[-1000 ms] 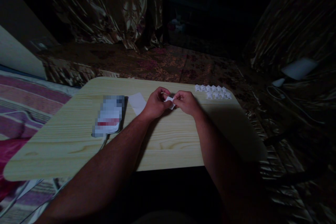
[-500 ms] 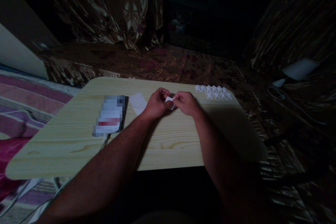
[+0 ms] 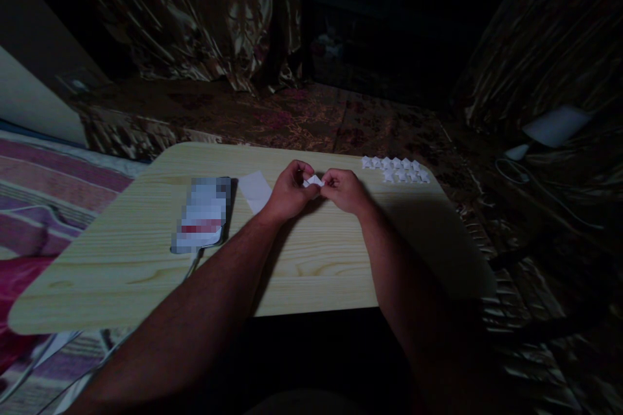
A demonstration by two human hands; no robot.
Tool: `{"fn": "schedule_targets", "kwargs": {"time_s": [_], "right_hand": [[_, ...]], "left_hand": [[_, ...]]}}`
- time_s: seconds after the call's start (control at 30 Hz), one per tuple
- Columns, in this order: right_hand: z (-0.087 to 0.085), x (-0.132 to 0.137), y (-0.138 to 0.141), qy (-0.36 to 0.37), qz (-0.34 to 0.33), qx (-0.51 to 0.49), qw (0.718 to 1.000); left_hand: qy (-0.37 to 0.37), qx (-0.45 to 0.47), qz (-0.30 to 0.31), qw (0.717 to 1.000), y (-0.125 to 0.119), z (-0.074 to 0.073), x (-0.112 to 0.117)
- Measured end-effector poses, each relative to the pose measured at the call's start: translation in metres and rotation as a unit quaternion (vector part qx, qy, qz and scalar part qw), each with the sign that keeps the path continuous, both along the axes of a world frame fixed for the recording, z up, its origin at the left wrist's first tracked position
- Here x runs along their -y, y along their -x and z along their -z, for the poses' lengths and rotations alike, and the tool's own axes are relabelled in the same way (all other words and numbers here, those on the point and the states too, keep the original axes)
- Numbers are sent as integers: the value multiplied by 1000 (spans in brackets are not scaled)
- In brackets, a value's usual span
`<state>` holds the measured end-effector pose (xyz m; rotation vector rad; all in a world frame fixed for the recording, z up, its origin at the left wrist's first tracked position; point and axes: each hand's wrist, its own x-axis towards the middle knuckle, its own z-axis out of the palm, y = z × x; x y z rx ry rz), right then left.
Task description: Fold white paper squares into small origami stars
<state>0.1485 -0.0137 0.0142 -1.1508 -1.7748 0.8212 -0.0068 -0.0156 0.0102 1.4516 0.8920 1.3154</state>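
A small folded white paper is held between my two hands above the middle of the table, its upper edge coming to a point. My left hand pinches it from the left with thumb and fingers. From the right, my right hand grips its other side with closed fingertips. Just left of my left hand lies a flat white paper sheet. Several folded white paper stars sit in two rows at the table's back right.
On the left of the pale wooden table lies a phone with a cable running off it. A striped bed cover is at the left. Beyond the right edge stands a white lamp. Dark curtains hang behind.
The paper between my hands has turned or been folded; it showed a squarish face and now shows a pointed top. My hands stay in nearly the same place.
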Motion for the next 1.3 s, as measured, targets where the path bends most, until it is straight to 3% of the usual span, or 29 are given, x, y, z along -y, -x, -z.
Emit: {"fn": "schedule_targets", "kwargs": {"time_s": [0.33,0.6,0.97,1.3], "right_hand": [[0,-2,-1,14,0,-12,1000],[0,-1,0,29,2,15,999],[0,1,3,39,23,-3,999],[-2,3,4,45,6,-26,999]], "left_hand": [[22,-11,31,999,3,-2,-1],[12,7,-19,1000,1,-2,-2],[33,26,-14,999,1,-3,-1],[97,130,12,987,-2,0,-3]]}}
